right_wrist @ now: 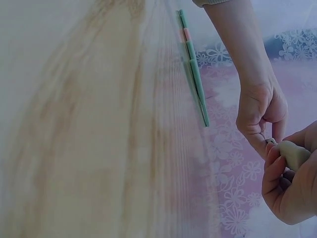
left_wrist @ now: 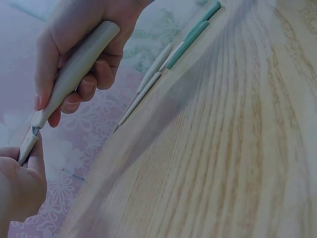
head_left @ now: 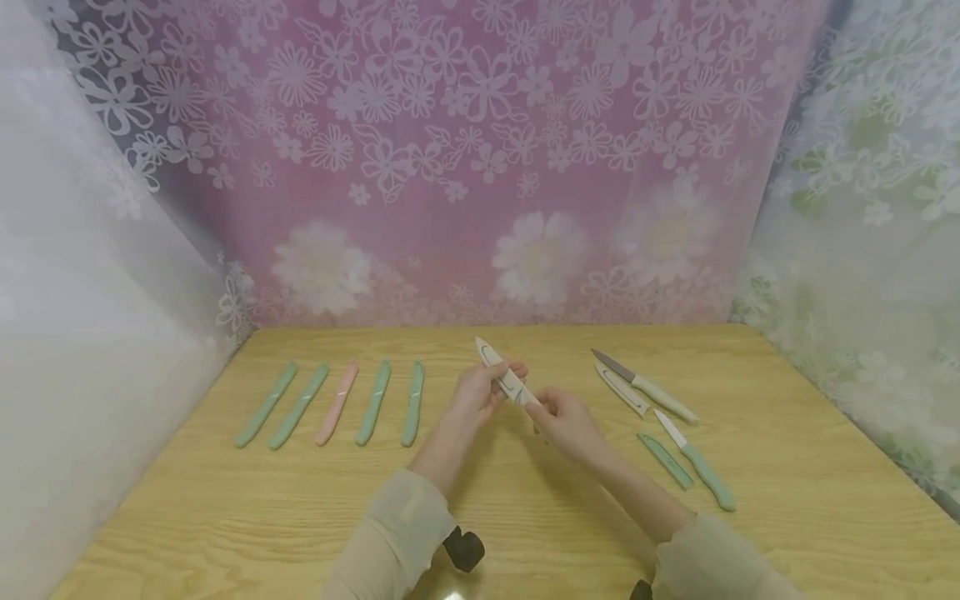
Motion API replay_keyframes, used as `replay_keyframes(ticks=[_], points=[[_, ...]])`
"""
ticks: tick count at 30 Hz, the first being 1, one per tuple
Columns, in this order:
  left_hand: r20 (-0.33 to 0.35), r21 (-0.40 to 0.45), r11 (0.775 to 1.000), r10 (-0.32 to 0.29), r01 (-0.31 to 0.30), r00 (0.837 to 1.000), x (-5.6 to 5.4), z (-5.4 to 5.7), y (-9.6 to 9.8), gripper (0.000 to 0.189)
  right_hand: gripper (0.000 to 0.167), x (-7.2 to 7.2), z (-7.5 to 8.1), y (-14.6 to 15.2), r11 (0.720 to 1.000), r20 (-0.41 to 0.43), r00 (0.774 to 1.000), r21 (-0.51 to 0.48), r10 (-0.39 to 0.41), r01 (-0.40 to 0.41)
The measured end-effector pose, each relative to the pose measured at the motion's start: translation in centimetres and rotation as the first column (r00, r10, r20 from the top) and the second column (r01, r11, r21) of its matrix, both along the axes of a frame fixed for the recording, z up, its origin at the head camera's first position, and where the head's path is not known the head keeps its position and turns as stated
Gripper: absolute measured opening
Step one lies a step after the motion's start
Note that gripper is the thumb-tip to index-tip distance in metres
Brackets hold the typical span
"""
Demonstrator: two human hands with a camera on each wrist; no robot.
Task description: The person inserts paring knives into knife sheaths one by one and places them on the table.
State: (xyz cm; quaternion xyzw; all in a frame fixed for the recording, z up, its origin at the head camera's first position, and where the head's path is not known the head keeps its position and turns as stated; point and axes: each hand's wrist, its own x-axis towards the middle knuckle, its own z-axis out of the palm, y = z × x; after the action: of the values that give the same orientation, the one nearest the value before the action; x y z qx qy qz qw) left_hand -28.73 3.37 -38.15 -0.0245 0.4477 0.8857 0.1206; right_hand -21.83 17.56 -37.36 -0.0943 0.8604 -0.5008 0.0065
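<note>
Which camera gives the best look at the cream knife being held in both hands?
The left wrist view: the cream knife fills it, handle gripped, blade end entering its cover. The head view shows it small between both hands; the right wrist view shows only the handle's end.

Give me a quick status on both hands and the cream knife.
Left hand pinches the cream sheath; right hand grips the knife handle. Blade nearly all in the sheath, held above the table. Nothing in the way.

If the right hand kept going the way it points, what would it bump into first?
The right hand points up-left along the cream knife it grips, so it would probably meet the left hand first, which holds the sheath end. Depth is hard to judge.
</note>
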Motion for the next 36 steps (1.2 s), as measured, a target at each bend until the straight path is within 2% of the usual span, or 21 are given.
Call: replay_keyframes(ticks=[5,9,14,17,19,20,22,24,25,26,28,31,32,34,36], points=[[-0.016,-0.03,0.999,-0.016,0.015,1.0,0.1,0.3,-0.2,0.033,0.025,0.0,0.3,0.1,1.0,0.025,1.0,-0.012,0.014,-0.013],[-0.036,-0.08,0.997,-0.028,0.025,0.999,0.1,0.4,-0.5,0.032,0.029,-0.2,0.2,0.2,0.995,0.077,0.993,-0.06,0.088,-0.084],[-0.046,-0.151,0.989,-0.002,-0.005,0.999,-0.3,0.9,-1.1,0.03,0.029,0.1,0.3,0.4,0.978,0.186,0.962,-0.1,0.198,-0.182],[-0.045,-0.24,0.97,0.03,-0.04,0.999,-0.4,1.0,-1.5,0.031,0.029,0.4,0.4,0.0,0.973,0.242,0.943,-0.085,0.228,-0.214],[-0.069,-0.386,0.921,0.028,-0.053,0.997,-0.2,1.0,-1.8,0.031,0.03,0.5,0.4,-0.2,0.967,0.255,0.933,-0.075,0.254,-0.242],[-0.085,-0.471,0.88,0.021,-0.059,0.996,0.0,1.0,-1.9,0.031,0.031,0.5,0.3,-0.4,0.965,0.251,0.932,-0.068,0.263,-0.254],[-0.122,-0.64,0.765,-0.013,-0.069,0.993,0.7,1.0,-2.2,0.031,0.03,0.4,0.1,-0.7,0.958,0.23,0.931,-0.042,0.285,-0.283],[-0.147,-0.761,0.644,-0.058,-0.076,0.987,1.4,1.0,-2.5,0.03,0.029,0.2,-0.1,-1.1,0.957,0.204,0.937,-0.007,0.285,-0.29],[-0.152,-0.793,0.604,-0.079,-0.074,0.985,1.7,1.1,-2.6,0.03,0.028,0.2,-0.2,-1.3,0.957,0.188,0.94,0.01,0.284,-0.291],[-0.155,-0.815,0.574,-0.096,-0.072,0.983,2.1,1.2,-2.7,0.029,0.026,0.1,-0.3,-1.6,0.957,0.173,0.945,0.028,0.279,-0.288],[-0.15,-0.837,0.544,-0.121,-0.061,0.981,2.5,1.4,-3.0,0.028,0.025,0.0,-0.3,-2.2,0.958,0.15,0.952,0.063,0.267,-0.279],[-0.133,-0.853,0.519,-0.123,-0.051,0.983,2.8,1.7,-3.6,0.025,0.024,-0.2,-0.4,-3.2,0.959,0.129,0.958,0.096,0.255,-0.268],[-0.126,-0.857,0.512,-0.119,-0.048,0.985,2.8,1.8,-3.8,0.024,0.024,-0.3,-0.4,-3.5,0.959,0.128,0.96,0.106,0.249,-0.263],[-0.114,-0.876,0.48,-0.111,-0.047,0.987,2.6,1.9,-4.2,0.024,0.023,-0.5,-0.5,-4.0,0.959,0.128,0.963,0.125,0.238,-0.253],[-0.094,-0.888,0.458,-0.098,-0.039,0.991,2.4,2.0,-4.6,0.024,0.022,-0.6,-0.6,-4.3,0.958,0.123,0.966,0.146,0.229,-0.246]])
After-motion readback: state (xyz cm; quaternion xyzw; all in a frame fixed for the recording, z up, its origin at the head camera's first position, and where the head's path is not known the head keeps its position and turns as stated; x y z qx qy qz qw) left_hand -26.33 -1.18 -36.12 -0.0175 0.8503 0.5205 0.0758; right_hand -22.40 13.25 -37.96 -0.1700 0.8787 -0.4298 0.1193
